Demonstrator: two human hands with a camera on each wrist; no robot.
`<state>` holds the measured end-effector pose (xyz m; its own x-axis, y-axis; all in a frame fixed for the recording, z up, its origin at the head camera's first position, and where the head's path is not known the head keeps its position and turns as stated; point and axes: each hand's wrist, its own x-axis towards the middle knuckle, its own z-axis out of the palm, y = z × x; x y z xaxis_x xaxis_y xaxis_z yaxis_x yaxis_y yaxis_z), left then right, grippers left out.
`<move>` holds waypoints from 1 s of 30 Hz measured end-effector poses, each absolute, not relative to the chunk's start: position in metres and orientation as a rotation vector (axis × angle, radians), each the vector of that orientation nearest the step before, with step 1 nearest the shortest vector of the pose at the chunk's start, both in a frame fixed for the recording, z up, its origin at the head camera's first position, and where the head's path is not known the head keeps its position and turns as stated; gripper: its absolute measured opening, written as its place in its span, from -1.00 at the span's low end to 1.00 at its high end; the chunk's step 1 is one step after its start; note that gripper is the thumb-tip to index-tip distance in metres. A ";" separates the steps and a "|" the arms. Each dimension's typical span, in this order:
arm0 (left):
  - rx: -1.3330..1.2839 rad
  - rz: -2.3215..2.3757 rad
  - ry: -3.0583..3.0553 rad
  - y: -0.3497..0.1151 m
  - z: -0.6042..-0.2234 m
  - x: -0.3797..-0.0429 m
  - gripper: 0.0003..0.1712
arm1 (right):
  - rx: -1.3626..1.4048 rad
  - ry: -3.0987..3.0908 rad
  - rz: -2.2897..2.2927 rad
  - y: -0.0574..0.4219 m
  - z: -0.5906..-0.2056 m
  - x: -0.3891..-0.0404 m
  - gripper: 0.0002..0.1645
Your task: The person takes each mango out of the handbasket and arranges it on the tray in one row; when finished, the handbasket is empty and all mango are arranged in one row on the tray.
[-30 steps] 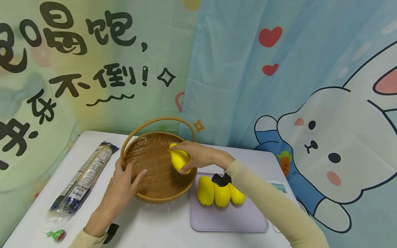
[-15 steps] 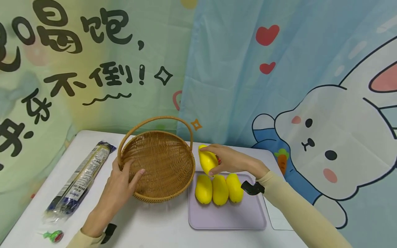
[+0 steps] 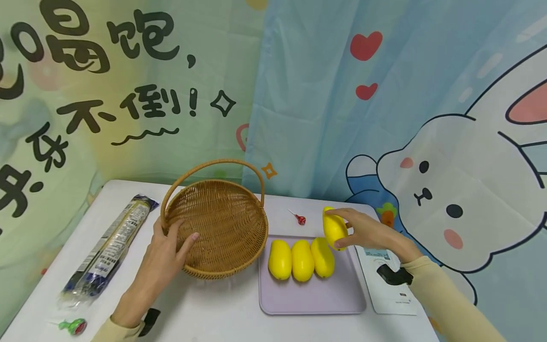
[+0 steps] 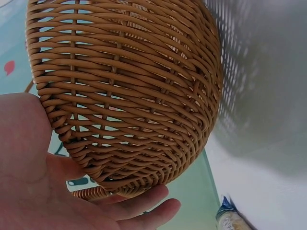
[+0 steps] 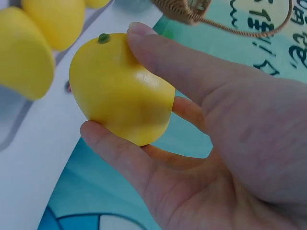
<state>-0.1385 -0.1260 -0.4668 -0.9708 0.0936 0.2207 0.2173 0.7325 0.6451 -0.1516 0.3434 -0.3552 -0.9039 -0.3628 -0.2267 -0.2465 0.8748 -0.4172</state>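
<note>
A round wicker basket [image 3: 218,228] with an arched handle leans with its opening toward me in the head view. My left hand [image 3: 164,247] grips its left rim near the handle's foot, thumb on the inside; the woven outer wall [image 4: 139,91] fills the left wrist view. Raised over the tray's back right corner, a yellow mango [image 3: 334,229] is held between the thumb and fingers of my right hand [image 3: 369,232]. Its green stem end [image 5: 103,38] shows in the right wrist view. Three more mangoes [image 3: 302,260] lie side by side on the lilac tray [image 3: 312,301].
A red lollipop [image 3: 301,219] lies behind the tray and a green one [image 3: 75,326] at front left. Along the left side stretches a long plastic-wrapped pack [image 3: 111,247]. A white printed packet [image 3: 386,285] is right of the tray. A printed curtain [image 3: 299,95] hangs behind the table.
My right hand has carried the mango rightward from the basket's mouth, past the tray's back edge, to its right corner. The red lollipop has come into sight. My left hand stays on the basket.
</note>
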 end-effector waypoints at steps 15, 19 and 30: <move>-0.241 -1.063 -2.761 -0.126 -0.466 -0.139 -0.21 | -0.370 2.728 -0.613 0.376 -0.392 -0.139 -0.05; -0.240 -1.066 -2.769 -0.126 -0.467 -0.139 -0.20 | -0.340 2.715 -0.634 0.381 -0.408 -0.136 -0.04; -0.248 -1.047 -2.758 -0.125 -0.467 -0.139 -0.21 | -0.215 2.690 -0.648 0.390 -0.434 -0.130 -0.04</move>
<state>-0.1387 -0.1249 -0.4671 -0.9698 0.0909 0.2262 0.2181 0.7382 0.6384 -0.1304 0.3901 -0.4341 -0.9222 -0.2291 -0.3117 -0.0619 0.8828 -0.4656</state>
